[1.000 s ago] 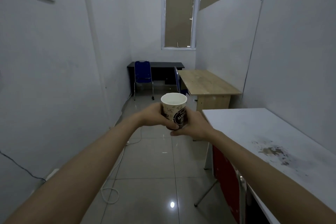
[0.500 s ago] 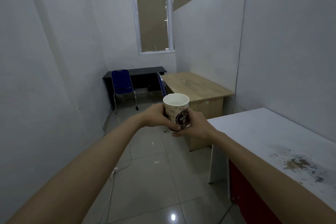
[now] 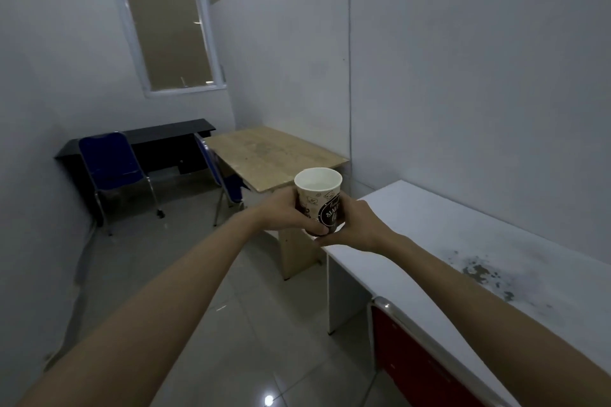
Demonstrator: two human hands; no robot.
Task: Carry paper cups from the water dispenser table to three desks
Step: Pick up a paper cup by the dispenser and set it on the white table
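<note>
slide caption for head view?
Both hands, left and right, hold a paper cup upright near the white desk.

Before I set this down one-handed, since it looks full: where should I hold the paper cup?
Hold the paper cup round its middle wall, below the rim, coming from the side. It stands upright with an open top, and its thin wall tapers downward. The left hand and right hand already wrap its lower half so.
</note>
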